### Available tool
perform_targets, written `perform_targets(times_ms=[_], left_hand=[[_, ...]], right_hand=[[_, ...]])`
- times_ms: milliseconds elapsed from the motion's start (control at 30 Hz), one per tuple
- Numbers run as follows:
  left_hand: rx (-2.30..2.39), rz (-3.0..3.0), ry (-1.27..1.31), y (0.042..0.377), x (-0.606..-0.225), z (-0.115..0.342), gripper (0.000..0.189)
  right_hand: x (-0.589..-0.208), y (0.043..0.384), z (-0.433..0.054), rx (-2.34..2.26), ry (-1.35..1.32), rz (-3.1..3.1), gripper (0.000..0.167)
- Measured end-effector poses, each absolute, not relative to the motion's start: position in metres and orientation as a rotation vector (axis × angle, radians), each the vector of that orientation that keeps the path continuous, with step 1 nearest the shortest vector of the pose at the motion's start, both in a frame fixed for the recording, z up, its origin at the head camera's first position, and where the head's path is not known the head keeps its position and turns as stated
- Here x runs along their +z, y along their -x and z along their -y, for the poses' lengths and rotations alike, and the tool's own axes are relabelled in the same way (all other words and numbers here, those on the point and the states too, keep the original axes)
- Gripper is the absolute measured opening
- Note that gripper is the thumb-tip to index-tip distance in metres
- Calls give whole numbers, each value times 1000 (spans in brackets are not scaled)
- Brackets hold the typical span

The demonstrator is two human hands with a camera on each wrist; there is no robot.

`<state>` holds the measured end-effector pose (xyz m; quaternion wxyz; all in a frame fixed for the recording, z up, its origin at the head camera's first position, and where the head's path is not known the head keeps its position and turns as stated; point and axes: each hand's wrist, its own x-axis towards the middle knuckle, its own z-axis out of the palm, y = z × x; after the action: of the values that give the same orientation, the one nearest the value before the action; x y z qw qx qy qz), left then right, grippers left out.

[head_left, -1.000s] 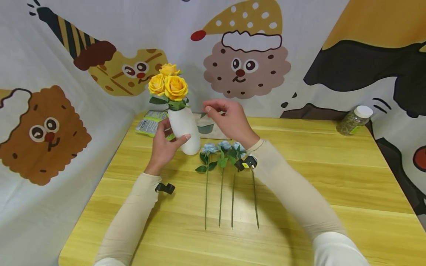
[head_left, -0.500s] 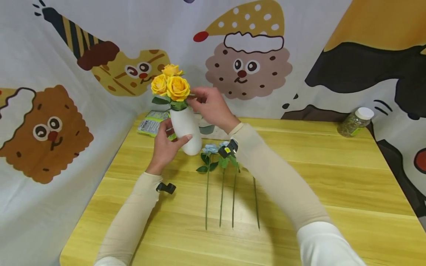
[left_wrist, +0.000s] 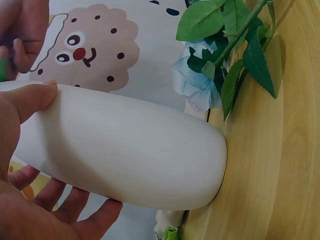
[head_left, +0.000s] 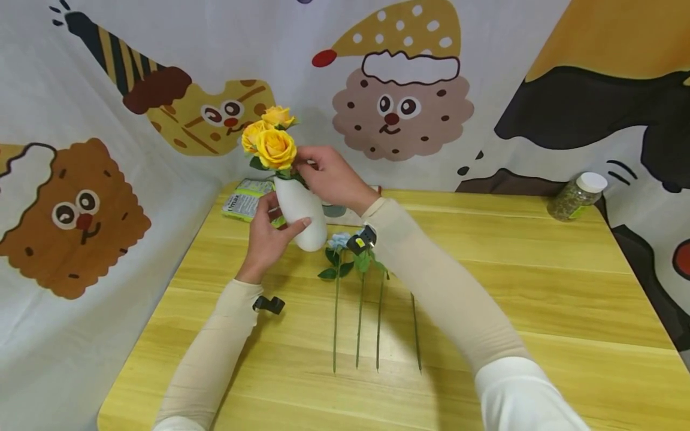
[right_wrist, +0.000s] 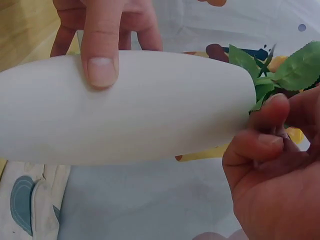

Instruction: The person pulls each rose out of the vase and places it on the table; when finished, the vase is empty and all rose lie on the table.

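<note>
A white vase [head_left: 300, 211] leans slightly, with yellow roses [head_left: 276, 149] standing in its mouth. My left hand [head_left: 269, 238] grips its side, thumb on the near face and fingers round the far side. In the left wrist view the vase [left_wrist: 135, 145] has its rounded base right at the tabletop. My right hand [head_left: 333, 175] is at the vase's mouth, thumb and forefinger pinching a yellow rose just under the bloom. Green leaves [right_wrist: 300, 65] poke out beside those fingertips in the right wrist view. The roses' lower stems are hidden inside the vase.
Several blue roses [head_left: 339, 240] lie in a row on the wooden table [head_left: 517, 281], stems toward me; my right forearm covers some blooms. Behind the vase are a green-and-grey packet [head_left: 248, 199] and a pale cloth-like item [head_left: 345, 214]. A white-lidded jar [head_left: 577, 196] stands back right.
My right hand has moved left to the roses at the vase's mouth. The front yellow rose has shifted left and slightly down. The left hand and vase stay nearly in place.
</note>
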<state>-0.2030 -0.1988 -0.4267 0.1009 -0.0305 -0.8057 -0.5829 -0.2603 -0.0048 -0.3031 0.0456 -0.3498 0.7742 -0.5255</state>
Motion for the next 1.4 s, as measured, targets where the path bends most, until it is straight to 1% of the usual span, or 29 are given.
perform_targets(times_ms=[133,333,433,667,867,1100,1400], left_hand=[[-1720,2388,87,202,-426,199,86],[-1714,2391,92,201,-425,199,86],[-1715,2385,91,201,-425,199,86],[-1713,2383,89,201,-425,198,87],[-1721,2376,86,203,-428,199,87],[-1753,2367,79,203,-427,198,86],[-1756,2356,87,202,-427,199,84]], right_hand=[[-303,262,7,-1568,1089,-2389,34],[-301,261,6,-1598,982,-2435,39],[-300,259,3,-1664,970,-2406,42],[-296,254,-3,-1862,968,-2359,33],[-293,251,-12,-2065,930,-2382,35],[-293,248,-24,-2398,882,-2202,38],[-289,236,-40,-2678,855,-2055,37]])
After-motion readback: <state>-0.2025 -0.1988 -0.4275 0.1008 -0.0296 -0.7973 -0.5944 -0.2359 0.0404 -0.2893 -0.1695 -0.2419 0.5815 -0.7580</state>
